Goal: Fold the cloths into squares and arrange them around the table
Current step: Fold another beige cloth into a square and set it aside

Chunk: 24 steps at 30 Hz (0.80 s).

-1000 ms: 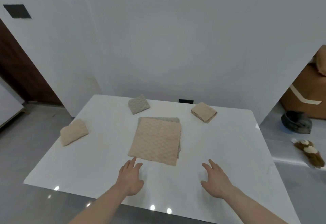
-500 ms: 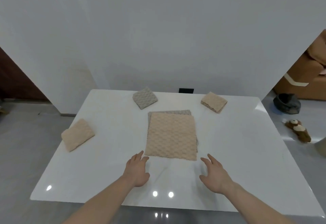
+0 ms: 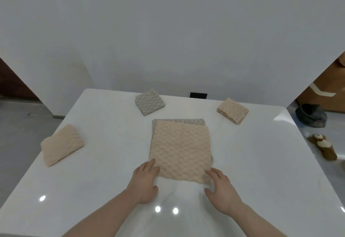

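Note:
A flat beige cloth [image 3: 181, 149] lies unfolded in the middle of the white table [image 3: 112, 162], on top of a grey cloth [image 3: 179, 121] whose far edge peeks out. My left hand [image 3: 144, 182] touches the beige cloth's near left corner with straight fingers. At the near right corner, the fingers of my right hand [image 3: 221, 190] reach the cloth's edge. Three folded squares sit around them: a beige one [image 3: 61, 144] at the left edge, a grey one [image 3: 150, 102] at the back, a beige one [image 3: 233, 110] at the back right.
A white wall stands close behind the table, with a black outlet [image 3: 198, 95] at the table's far edge. On the floor to the right lie a dark bowl-like thing [image 3: 310, 116] and a brown stuffed toy [image 3: 323, 146], with brown furniture [image 3: 328, 87] behind.
Both hands have moved forward from the bare tabletop to the near corners of the beige cloth. The view has turned so the table sits squarer and closer.

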Each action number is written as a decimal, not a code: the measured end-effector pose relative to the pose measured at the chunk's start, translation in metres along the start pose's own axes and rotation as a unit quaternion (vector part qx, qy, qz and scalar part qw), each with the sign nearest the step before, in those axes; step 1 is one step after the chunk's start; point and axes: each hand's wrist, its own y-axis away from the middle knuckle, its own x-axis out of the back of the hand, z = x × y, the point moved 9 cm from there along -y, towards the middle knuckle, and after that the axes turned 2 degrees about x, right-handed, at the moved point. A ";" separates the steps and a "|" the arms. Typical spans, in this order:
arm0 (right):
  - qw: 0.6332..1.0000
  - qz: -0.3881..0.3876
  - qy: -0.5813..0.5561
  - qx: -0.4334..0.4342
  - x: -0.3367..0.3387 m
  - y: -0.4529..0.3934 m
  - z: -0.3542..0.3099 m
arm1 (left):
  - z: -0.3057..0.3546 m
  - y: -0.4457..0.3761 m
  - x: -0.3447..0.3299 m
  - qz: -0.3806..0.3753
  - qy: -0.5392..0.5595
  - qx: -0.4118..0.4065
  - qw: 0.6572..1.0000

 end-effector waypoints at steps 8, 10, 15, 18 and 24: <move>0.969 0.234 -0.012 0.078 -0.075 -0.037 0.030 | -0.010 -0.010 -0.065 0.213 0.022 -0.062 0.975; 0.953 0.287 0.016 0.098 -0.079 -0.038 0.030 | -0.013 -0.013 -0.068 0.241 0.034 -0.084 0.966; 0.933 0.331 0.066 0.127 -0.085 -0.035 0.027 | -0.015 -0.011 -0.069 0.247 0.001 -0.064 0.967; 0.933 0.331 0.073 0.123 -0.087 -0.030 0.026 | -0.013 -0.003 -0.064 0.262 0.011 -0.062 0.963; 0.935 0.337 0.044 0.103 -0.080 -0.025 0.030 | -0.009 0.007 -0.057 0.288 0.038 -0.071 0.954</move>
